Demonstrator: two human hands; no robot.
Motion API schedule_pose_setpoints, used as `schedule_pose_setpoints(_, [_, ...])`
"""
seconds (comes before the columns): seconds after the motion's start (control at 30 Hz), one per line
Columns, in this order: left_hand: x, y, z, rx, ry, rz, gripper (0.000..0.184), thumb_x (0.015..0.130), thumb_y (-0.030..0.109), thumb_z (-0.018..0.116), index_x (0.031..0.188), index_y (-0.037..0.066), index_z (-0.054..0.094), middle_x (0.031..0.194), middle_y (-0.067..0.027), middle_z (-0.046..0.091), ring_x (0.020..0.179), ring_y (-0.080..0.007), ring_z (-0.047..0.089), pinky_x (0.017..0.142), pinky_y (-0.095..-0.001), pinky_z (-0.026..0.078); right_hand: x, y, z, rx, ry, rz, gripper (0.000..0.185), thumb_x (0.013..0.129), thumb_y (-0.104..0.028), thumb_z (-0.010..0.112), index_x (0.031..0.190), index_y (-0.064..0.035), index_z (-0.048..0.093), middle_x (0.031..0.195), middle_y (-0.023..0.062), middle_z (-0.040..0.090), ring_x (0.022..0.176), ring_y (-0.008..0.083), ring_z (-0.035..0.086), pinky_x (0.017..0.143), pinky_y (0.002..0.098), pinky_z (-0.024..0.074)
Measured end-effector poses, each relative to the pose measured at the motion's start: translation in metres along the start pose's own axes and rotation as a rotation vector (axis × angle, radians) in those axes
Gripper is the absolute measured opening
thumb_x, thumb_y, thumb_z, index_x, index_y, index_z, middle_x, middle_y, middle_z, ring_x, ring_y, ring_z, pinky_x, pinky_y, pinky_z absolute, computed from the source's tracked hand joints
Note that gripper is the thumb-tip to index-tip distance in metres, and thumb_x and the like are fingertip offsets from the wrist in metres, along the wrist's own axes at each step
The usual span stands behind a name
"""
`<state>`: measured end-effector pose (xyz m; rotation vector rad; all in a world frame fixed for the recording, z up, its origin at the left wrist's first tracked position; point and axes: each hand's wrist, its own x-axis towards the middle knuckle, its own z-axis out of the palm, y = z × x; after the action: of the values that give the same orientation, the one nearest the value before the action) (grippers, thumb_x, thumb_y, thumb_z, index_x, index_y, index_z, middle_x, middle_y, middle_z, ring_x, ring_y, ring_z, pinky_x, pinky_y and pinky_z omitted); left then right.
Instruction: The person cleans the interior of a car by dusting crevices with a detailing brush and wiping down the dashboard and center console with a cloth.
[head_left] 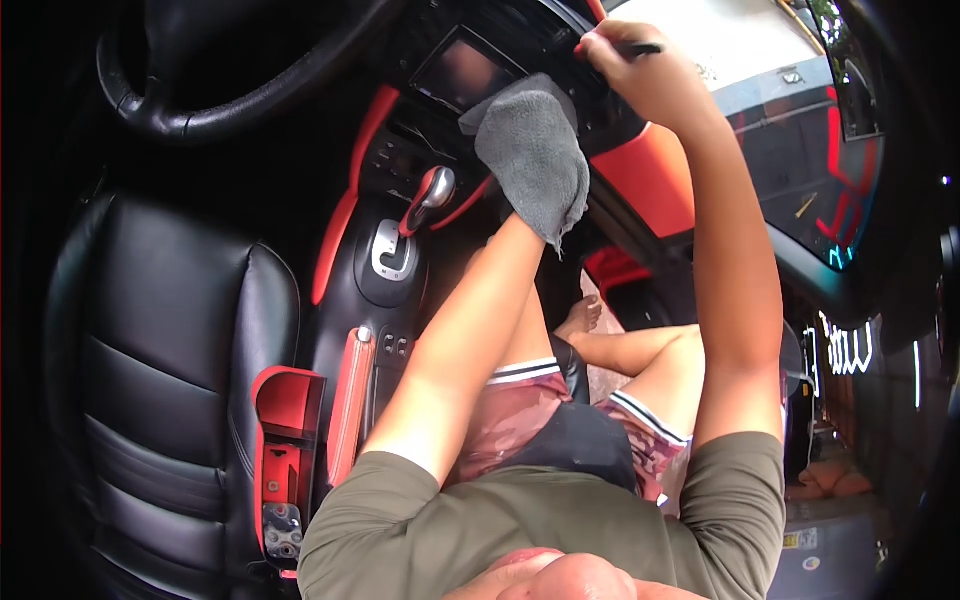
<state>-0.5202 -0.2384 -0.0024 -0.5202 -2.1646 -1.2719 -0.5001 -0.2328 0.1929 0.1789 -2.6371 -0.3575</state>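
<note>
A grey cloth [535,150] covers my left hand, hiding its fingers; only the wrist [524,232] shows below it. The cloth lies in front of the dashboard, just right of the centre screen [463,70] and overlapping its lower right edge. Farther right, my right hand [632,66] is closed around a slim dark tool [642,48], near the dashboard's right end by the windshield. Something small and red shows at its fingertips. What the tool is, I cannot make out.
Left of my legs are the gear lever [436,187], a red handbrake [352,405] and an open red-lined console box [283,470]. A black seat [150,380] and the steering wheel [200,122] are farther left. The car door [650,185] is on the right.
</note>
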Motion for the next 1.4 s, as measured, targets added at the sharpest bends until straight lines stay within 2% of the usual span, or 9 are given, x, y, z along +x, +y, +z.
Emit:
schedule_pose_setpoints(0.2, [0.021, 0.015, -0.061, -0.105, -0.192, -0.272, 0.015, 0.089, 0.02, 0.07, 0.092, 0.006, 0.076, 0.076, -0.0079, 0.072, 0.074, -0.0251, 0.073, 0.068, -0.0405, 0.056, -0.021, -0.006, -0.041, 0.068, -0.128, 0.319, 0.024, 0.095, -0.026, 0.068, 0.101, -0.0048, 0.077, 0.082, 0.0164, 0.074, 0.074, 0.0328, 0.072, 0.071, 0.0387, 0.0553])
schedule_pose_setpoints(0.33, [0.016, 0.006, -0.001, -0.022, -0.274, -0.131, 0.013, 0.082, 0.019, 0.074, 0.091, 0.01, 0.074, 0.081, -0.0073, 0.073, 0.08, -0.0269, 0.074, 0.063, -0.0399, 0.056, -0.052, -0.006, -0.011, 0.09, 0.035, 0.064, 0.021, 0.096, -0.022, 0.068, 0.101, -0.0024, 0.074, 0.076, 0.0175, 0.07, 0.069, 0.0269, 0.073, 0.066, 0.0367, 0.0529])
schedule_pose_setpoints(0.5, [0.012, 0.0, 0.008, -0.214, -0.101, -0.095, 0.016, 0.084, 0.021, 0.074, 0.092, 0.008, 0.07, 0.087, -0.0099, 0.07, 0.085, -0.0285, 0.07, 0.068, -0.0404, 0.054, -0.077, -0.029, -0.03, 0.237, 0.068, 0.393, 0.018, 0.095, -0.016, 0.068, 0.094, 0.001, 0.072, 0.081, 0.0192, 0.073, 0.075, 0.0374, 0.071, 0.069, 0.04, 0.055])
schedule_pose_setpoints(0.6, [-0.013, 0.009, -0.008, -0.38, 0.045, -0.082, 0.017, 0.085, 0.022, 0.073, 0.091, 0.007, 0.068, 0.09, -0.0114, 0.068, 0.087, -0.0297, 0.068, 0.071, -0.0407, 0.052, -0.089, -0.014, 0.002, 0.152, 0.159, 0.033, 0.016, 0.095, -0.014, 0.067, 0.097, 0.0008, 0.072, 0.083, 0.0175, 0.073, 0.076, 0.0331, 0.073, 0.07, 0.0382, 0.0554])
schedule_pose_setpoints(0.63, [-0.02, 0.013, -0.001, -0.529, 0.057, -0.139, 0.018, 0.084, 0.022, 0.074, 0.091, 0.007, 0.066, 0.091, -0.0124, 0.066, 0.087, -0.0308, 0.066, 0.072, -0.0413, 0.051, -0.093, -0.016, 0.004, 0.175, 0.071, 0.037, 0.017, 0.099, -0.014, 0.066, 0.107, -0.0017, 0.075, 0.08, 0.0114, 0.072, 0.069, 0.0145, 0.067, 0.066, 0.0299, 0.0516])
schedule_pose_setpoints(0.7, [-0.033, 0.02, 0.023, -0.817, 0.09, -0.257, 0.021, 0.083, 0.021, 0.074, 0.09, 0.006, 0.062, 0.094, -0.0144, 0.062, 0.087, -0.0328, 0.061, 0.074, -0.0426, 0.049, -0.102, -0.025, 0.002, 0.458, -0.092, 0.233, 0.016, 0.096, -0.013, 0.067, 0.1, 0.0018, 0.072, 0.078, 0.0122, 0.072, 0.07, 0.019, 0.071, 0.068, 0.0325, 0.0542])
schedule_pose_setpoints(0.9, [-0.039, 0.01, -0.006, -0.581, -0.003, 0.041, 0.018, 0.079, 0.015, 0.074, 0.091, 0.006, 0.063, 0.093, -0.0143, 0.061, 0.086, -0.0337, 0.062, 0.075, -0.043, 0.05, -0.14, 0.011, 0.004, 0.686, -0.121, 0.375, 0.014, 0.095, -0.01, 0.068, 0.102, 0.0006, 0.074, 0.071, 0.0048, 0.068, 0.062, 0.0062, 0.058, 0.059, 0.0256, 0.0471])
schedule_pose_setpoints(1.13, [-0.044, -0.017, 0.022, -0.287, 0.085, 0.146, 0.022, 0.082, 0.012, 0.072, 0.1, 0.003, 0.066, 0.102, -0.0161, 0.063, 0.093, -0.0357, 0.064, 0.083, -0.0446, 0.051, -0.197, 0.068, -0.03, 0.833, -0.013, 0.47, 0.019, 0.086, 0.009, 0.072, 0.104, 0.0045, 0.067, 0.097, 0.0088, 0.071, 0.081, 0.0091, 0.067, 0.074, 0.0234, 0.0544])
schedule_pose_setpoints(1.4, [0.022, -0.027, 0.046, -0.102, 0.116, 0.387, 0.029, 0.086, 0.011, 0.07, 0.112, -0.002, 0.067, 0.113, -0.019, 0.065, 0.103, -0.0391, 0.065, 0.094, -0.0479, 0.051, -0.264, 0.138, -0.007, 0.795, -0.051, 0.289, 0.017, 0.08, 0.005, 0.076, 0.094, 0.0034, 0.067, 0.084, 0.0105, 0.07, 0.074, 0.0181, 0.07, 0.07, 0.0284, 0.0554])
